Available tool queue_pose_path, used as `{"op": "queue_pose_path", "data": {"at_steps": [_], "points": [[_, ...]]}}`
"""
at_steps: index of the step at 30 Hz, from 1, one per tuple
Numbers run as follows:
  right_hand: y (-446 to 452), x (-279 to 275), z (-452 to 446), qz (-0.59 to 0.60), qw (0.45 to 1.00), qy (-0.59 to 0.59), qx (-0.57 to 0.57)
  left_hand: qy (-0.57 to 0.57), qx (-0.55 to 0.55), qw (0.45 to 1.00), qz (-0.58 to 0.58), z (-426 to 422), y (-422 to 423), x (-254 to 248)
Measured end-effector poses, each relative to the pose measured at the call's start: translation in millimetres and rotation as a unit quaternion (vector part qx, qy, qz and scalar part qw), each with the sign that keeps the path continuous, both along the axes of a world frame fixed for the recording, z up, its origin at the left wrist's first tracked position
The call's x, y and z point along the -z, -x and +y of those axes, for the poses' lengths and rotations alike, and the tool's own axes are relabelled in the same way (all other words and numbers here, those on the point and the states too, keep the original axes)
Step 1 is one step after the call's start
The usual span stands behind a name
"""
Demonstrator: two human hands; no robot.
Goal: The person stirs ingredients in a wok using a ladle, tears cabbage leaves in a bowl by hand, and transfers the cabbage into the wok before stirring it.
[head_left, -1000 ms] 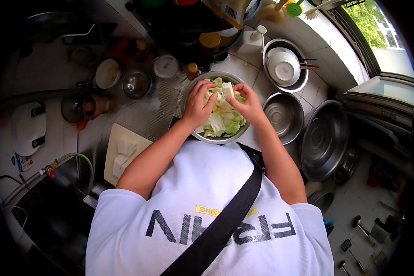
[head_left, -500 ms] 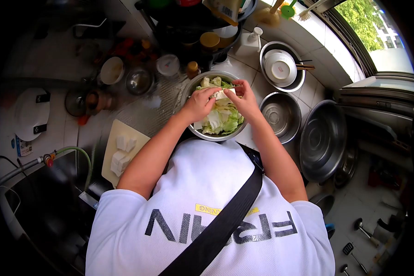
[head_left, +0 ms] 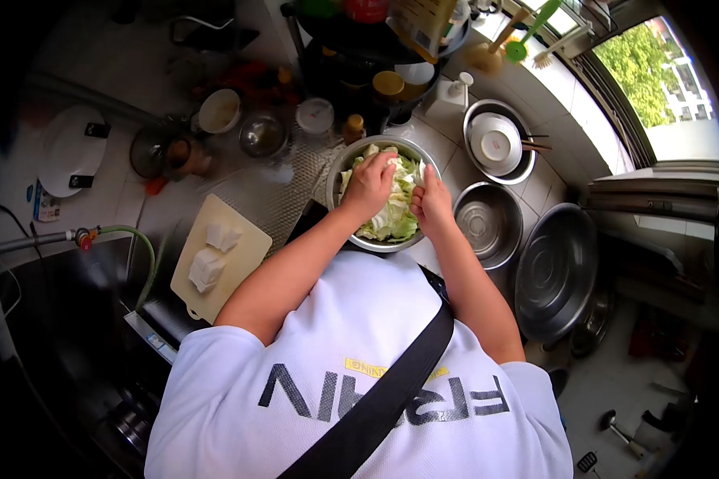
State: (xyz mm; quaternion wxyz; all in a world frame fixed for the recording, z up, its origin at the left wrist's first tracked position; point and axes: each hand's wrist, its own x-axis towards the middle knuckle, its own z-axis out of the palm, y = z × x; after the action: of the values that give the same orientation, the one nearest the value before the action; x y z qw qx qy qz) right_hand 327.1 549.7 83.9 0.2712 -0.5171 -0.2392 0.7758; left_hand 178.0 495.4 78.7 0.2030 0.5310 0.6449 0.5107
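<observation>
A steel bowl [head_left: 332,209] of chopped cabbage [head_left: 395,217] sits close in front of me. Over its left side, my left hand [head_left: 367,188] curls its fingers down at the cabbage; what lies under them is hidden. My right hand [head_left: 433,206] is closed at the bowl's right rim, pinching a white piece of tofu [head_left: 422,172] between thumb and fingers. To the left, more white tofu blocks [head_left: 206,270] rest in two groups on a cream cutting board [head_left: 252,231].
Right of the bowl are an empty steel basin [head_left: 487,225], a basin holding stacked white bowls [head_left: 495,145] with chopsticks, and a large dark basin [head_left: 555,271]. Jars [head_left: 315,116] and a white pump bottle [head_left: 454,92] stand behind. A green hose [head_left: 148,263] runs at left.
My hands have moved apart from around the white tofu. The left is now lower over the cabbage, while the right has drawn back to the right rim with a piece. The view has shifted.
</observation>
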Motion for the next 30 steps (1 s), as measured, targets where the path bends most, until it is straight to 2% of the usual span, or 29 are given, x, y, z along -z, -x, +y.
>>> {"op": "queue_pose_path", "data": {"at_steps": [1, 2, 4, 5, 6, 8, 11, 12, 13, 14, 15, 16, 17, 18, 20, 21, 24, 25, 27, 28, 29, 30], "points": [[-5, -3, -2, -0.030, 0.995, -0.063, -0.069, 0.028, 0.029, 0.999, 0.011, 0, 3, -6], [-6, -8, -1, -0.066, 0.989, -0.078, -0.110, 0.097, 0.054, 0.992, 0.058, 2, 6, 9], [-8, 3, 6, -0.135, 0.966, -0.158, -0.154, 0.176, 0.047, 0.982, 0.060, 4, 2, -4], [-9, 11, 11, -0.179, 0.953, -0.189, -0.152, 0.167, 0.043, 0.982, 0.071, 6, 1, -10], [-9, 8, 14, -0.185, 0.957, -0.175, -0.138, 0.118, 0.015, 0.989, 0.083, 8, -3, -7], [-11, 5, 22, -0.149, 0.965, -0.150, -0.152, 0.171, 0.051, 0.983, 0.041, 12, -6, -15], [-5, -8, 39, -0.083, 0.979, 0.045, -0.178, 0.173, 0.016, 0.983, 0.056, 11, -14, -17], [-4, -4, 41, -0.096, 0.979, 0.027, -0.180, 0.129, -0.027, 0.986, 0.097, 14, -17, -8], [0, -6, 37, -0.099, 0.977, -0.017, -0.187, 0.188, -0.009, 0.978, 0.090, 19, -17, -7], [2, 0, 31, -0.086, 0.980, -0.060, -0.170, 0.220, -0.047, 0.974, -0.035, 17, -23, -16], [5, 1, 27, -0.090, 0.974, -0.107, -0.180, 0.251, -0.094, 0.961, -0.064, 21, -28, -10], [4, 3, 27, -0.093, 0.966, -0.155, -0.184, 0.186, -0.005, 0.982, 0.016, 34, -26, 31], [0, 9, 36, -0.106, 0.954, -0.169, -0.222, 0.212, -0.004, 0.977, 0.023, 34, -26, 30], [2, 20, 40, -0.144, 0.912, -0.308, -0.229, 0.234, -0.016, 0.972, -0.002, 30, -26, 22], [7, 43, 42, -0.207, 0.772, -0.562, -0.213, 0.270, -0.057, 0.958, -0.076, 17, -23, -2], [11, 22, 27, -0.281, 0.746, -0.562, -0.222, 0.284, -0.084, 0.947, -0.128, 11, -23, -12], [19, 7, 1, -0.313, 0.706, -0.614, -0.164, 0.250, -0.110, 0.949, -0.157, 4, -30, -8], [16, 18, 6, -0.280, 0.744, -0.583, -0.168, 0.205, -0.088, 0.967, -0.121, 3, -28, -1], [15, 42, 17, -0.212, 0.814, -0.513, -0.170, 0.192, -0.120, 0.959, -0.171, 8, -32, 16], [14, 38, 15, -0.170, 0.869, -0.425, -0.189, 0.186, -0.136, 0.953, -0.195, 11, -33, 28], [11, 30, 13, -0.126, 0.912, -0.332, -0.207, 0.121, -0.153, 0.977, -0.092, 18, -38, 52], [9, 20, 10, -0.081, 0.943, -0.235, -0.221, 0.134, -0.169, 0.968, -0.126, 15, -40, 46]]}}
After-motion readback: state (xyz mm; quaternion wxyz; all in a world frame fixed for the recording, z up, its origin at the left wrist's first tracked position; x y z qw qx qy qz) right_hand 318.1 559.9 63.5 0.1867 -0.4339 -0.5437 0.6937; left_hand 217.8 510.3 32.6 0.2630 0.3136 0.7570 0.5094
